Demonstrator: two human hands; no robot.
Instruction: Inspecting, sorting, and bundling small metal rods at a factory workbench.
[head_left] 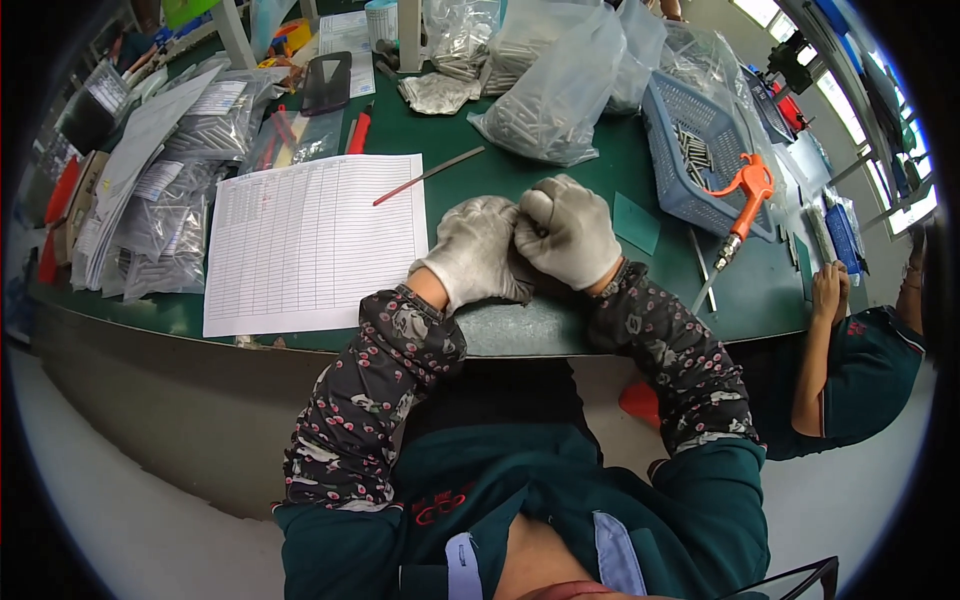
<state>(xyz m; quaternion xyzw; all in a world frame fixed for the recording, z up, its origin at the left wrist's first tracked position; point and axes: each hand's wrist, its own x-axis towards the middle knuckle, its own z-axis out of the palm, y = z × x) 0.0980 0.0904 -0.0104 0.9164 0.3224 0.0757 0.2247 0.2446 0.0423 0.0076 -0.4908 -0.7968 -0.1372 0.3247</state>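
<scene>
1. Both gloved hands meet at the near table edge [520, 335]: the right hand [570, 232] is fisted shut, the left hand [478, 250] curled against it. Whatever they pinch is hidden.
2. A slip could drop it off that edge.
3. Open room: the printed sheet [315, 240] lies left, the blue basket [695, 150] and orange air gun [742, 200] right.

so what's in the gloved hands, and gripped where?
Cannot be told. Left hand and right hand are pressed together, fingers curled; anything pinched between them is hidden by the gloves.
</scene>
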